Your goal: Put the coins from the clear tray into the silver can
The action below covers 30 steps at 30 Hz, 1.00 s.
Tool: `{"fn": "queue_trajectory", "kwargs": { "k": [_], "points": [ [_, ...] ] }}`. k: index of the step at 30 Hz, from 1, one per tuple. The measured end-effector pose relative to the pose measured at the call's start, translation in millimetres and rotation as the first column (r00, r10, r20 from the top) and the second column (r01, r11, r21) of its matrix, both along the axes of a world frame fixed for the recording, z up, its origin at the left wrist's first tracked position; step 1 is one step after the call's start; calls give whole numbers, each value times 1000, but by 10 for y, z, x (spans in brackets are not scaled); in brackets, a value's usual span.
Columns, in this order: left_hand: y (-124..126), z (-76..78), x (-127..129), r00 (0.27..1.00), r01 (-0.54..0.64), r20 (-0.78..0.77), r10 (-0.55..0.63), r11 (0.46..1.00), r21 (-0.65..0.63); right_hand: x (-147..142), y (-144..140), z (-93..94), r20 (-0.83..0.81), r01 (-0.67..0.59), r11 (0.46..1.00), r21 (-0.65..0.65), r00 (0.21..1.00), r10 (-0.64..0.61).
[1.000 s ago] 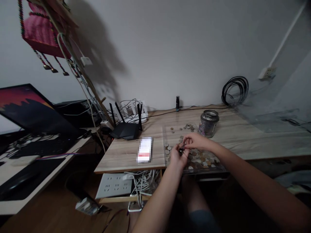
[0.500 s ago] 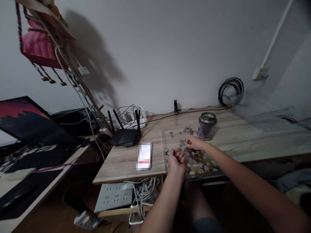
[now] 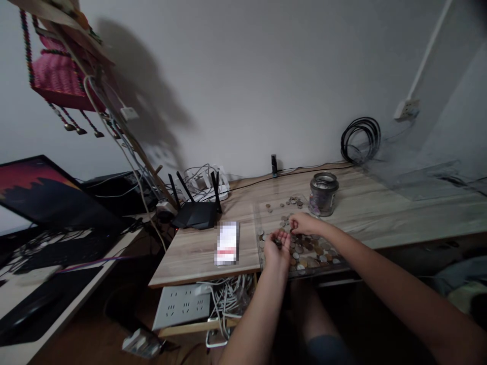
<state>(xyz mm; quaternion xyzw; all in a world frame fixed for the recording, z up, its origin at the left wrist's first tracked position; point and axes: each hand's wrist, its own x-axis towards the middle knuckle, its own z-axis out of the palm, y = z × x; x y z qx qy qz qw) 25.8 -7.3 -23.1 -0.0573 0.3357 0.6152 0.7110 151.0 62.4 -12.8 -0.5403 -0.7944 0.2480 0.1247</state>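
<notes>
My left hand (image 3: pixel 278 247) is turned palm up and cupped, with some dark coins (image 3: pixel 278 244) lying in the palm. Just right of its fingertips, my right hand (image 3: pixel 302 223) is closed in a pinch on what looks like a coin, mostly hidden by the fingers. Many loose coins (image 3: pixel 312 248), silver, brass and coppery, are spread below and right of the hands on a clear sheet (image 3: pixel 262 213) on the wooden desk. A smaller group of coins (image 3: pixel 294 201) lies farther back. Behind my right hand stands a glass jar (image 3: pixel 323 195) without a lid.
A lit phone (image 3: pixel 227 244) lies left of the coins, with a black router (image 3: pixel 196 215) behind it. A small black bottle (image 3: pixel 274 166) and coiled black cable (image 3: pixel 360 140) are near the wall. Below the desk edge sits a power strip (image 3: pixel 182 306); a laptop (image 3: pixel 57 192) is far left.
My left hand's fingers have uncurled somewhat, showing coins in the palm. My right hand has come slightly left and closer to the left fingertips. The view has shifted a little.
</notes>
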Motion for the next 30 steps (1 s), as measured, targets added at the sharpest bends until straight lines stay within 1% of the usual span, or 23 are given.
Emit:
{"fn": "queue_trajectory", "kwargs": {
  "k": [3,5,7,8,9,11,13,15,17,19,22,26,28,30],
  "points": [
    [-4,33,26,997,77,19,-77,997,13,-80,-120,141,-99,-25,1000,16,995,26],
    [-4,69,35,994,91,52,-93,995,40,-140,-208,246,-177,-62,998,24,982,65],
    [3,103,13,992,69,100,-75,996,58,-174,-263,330,-248,-99,992,79,962,116],
    [7,119,-13,992,48,117,-53,998,50,-177,-272,354,-262,-88,988,128,958,120],
    [11,134,-49,991,24,129,-28,999,29,-172,-270,360,-238,-63,982,176,966,104],
    [17,162,-139,990,-28,141,31,999,-26,-154,-245,311,-102,-13,975,222,994,36],
    [16,185,-231,987,-44,150,52,998,-55,-154,-213,191,55,-9,982,190,998,-1],
    [12,196,-296,989,-20,147,26,999,-43,-187,-192,42,139,-24,989,148,990,3],
    [5,192,-326,992,19,123,-17,1000,-13,-238,-181,-81,172,-21,990,137,985,-3],
    [-2,182,-332,993,45,112,-46,999,5,-274,-174,-143,199,-26,992,123,980,1],
    [-17,187,-335,988,33,153,-31,999,-11,-257,-171,-138,206,-59,995,87,978,40],
    [-46,261,-372,980,-1,198,9,999,-41,-155,-187,-100,170,-104,994,23,980,99],
    [-68,309,-391,979,-10,201,18,999,-39,-124,-200,-99,155,-102,995,-1,983,101],
    [-99,348,-399,979,3,205,2,1000,-23,-113,-220,-90,136,-92,996,-6,986,92]
  ]
}}
